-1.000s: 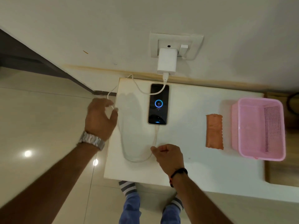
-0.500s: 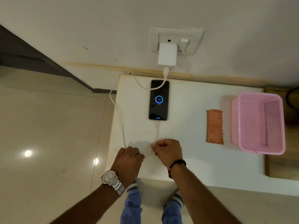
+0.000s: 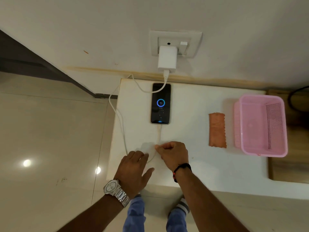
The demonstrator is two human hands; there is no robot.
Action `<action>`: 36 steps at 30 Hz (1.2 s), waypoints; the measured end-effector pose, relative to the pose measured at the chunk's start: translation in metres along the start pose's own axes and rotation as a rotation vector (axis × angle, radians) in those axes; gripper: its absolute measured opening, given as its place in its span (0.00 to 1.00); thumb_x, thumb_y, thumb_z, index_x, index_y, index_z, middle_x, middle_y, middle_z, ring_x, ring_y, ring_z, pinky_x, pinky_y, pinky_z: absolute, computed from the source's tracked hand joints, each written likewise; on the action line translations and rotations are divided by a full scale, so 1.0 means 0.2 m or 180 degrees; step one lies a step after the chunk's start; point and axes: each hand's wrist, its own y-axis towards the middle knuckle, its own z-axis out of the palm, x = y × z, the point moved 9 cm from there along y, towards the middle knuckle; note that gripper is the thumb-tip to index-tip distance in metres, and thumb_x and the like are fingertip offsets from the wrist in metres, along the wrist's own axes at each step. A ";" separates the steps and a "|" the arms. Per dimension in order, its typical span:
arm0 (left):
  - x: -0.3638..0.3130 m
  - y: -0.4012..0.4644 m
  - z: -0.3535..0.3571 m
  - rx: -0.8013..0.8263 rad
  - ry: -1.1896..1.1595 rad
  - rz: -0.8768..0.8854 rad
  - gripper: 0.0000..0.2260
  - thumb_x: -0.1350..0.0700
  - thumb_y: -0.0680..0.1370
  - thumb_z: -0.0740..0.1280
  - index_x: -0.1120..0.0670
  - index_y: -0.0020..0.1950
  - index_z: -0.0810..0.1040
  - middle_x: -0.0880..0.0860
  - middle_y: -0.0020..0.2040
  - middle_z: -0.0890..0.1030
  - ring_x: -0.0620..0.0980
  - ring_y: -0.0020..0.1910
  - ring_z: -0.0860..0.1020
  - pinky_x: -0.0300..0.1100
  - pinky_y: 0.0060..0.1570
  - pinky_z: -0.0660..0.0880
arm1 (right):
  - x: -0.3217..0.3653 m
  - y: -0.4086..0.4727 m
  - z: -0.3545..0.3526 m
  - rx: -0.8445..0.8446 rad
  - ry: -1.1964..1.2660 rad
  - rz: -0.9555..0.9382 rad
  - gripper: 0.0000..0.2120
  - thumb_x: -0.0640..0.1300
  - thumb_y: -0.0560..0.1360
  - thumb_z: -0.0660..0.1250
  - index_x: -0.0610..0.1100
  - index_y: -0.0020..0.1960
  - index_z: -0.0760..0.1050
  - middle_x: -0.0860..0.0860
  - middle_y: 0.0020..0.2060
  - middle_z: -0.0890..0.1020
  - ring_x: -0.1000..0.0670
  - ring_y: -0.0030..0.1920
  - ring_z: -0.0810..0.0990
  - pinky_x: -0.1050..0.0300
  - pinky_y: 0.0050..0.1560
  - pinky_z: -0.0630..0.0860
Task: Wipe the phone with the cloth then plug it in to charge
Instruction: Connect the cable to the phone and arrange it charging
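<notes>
Pink basket [image 3: 260, 126] on white table [image 3: 192, 164] — upright.

The cable [image 3: 158, 136] is pinched by the right hand [image 3: 173, 154] at the near edge of the tabletop [image 3: 192, 166]. The left hand [image 3: 133, 169] is laid flat just left of that grip, over the cable's loop. The phone [image 3: 160, 103] is positioned directly beyond the grip, with the charger [image 3: 167, 59] and wall socket [image 3: 175, 43] farther behind. The cloth [image 3: 217, 130] is located right of the grip, and the basket [image 3: 261, 125] just beyond it rightward.
</notes>
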 end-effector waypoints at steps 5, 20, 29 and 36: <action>-0.14 0.20 -0.27 -0.0675 -0.0689 0.0221 0.12 0.51 0.77 0.74 0.56 0.55 0.85 0.52 0.46 0.85 0.52 0.43 0.83 0.42 0.43 0.79 | -0.06 -0.01 -0.35 -0.0820 0.0446 -0.0043 0.10 0.55 0.71 0.75 0.51 0.36 0.82 0.56 0.32 0.85 0.55 0.36 0.84 0.54 0.43 0.83; -0.99 1.24 0.02 0.0434 0.0084 0.1008 0.15 0.53 0.82 0.64 0.59 0.65 0.76 0.58 0.64 0.75 0.58 0.61 0.76 0.49 0.53 0.76 | -0.45 0.06 -0.88 -0.1965 0.1851 0.1264 0.18 0.51 0.67 0.78 0.39 0.49 0.81 0.43 0.47 0.86 0.40 0.48 0.84 0.40 0.56 0.81; -1.04 1.31 0.15 0.0543 0.0244 0.0748 0.10 0.57 0.80 0.66 0.59 0.60 0.76 0.59 0.58 0.78 0.58 0.56 0.78 0.46 0.45 0.71 | -0.44 0.07 -0.91 -0.2097 0.1551 0.1287 0.05 0.45 0.69 0.76 0.44 0.39 0.83 0.52 0.33 0.83 0.47 0.37 0.81 0.48 0.51 0.81; -1.02 1.29 0.15 0.1006 0.0082 0.0329 0.07 0.52 0.79 0.68 0.55 0.49 0.76 0.53 0.50 0.80 0.55 0.49 0.81 0.46 0.43 0.77 | -0.41 0.10 -0.86 -0.1688 0.1952 0.1154 0.07 0.45 0.73 0.74 0.42 0.41 0.80 0.48 0.39 0.85 0.43 0.46 0.85 0.49 0.51 0.82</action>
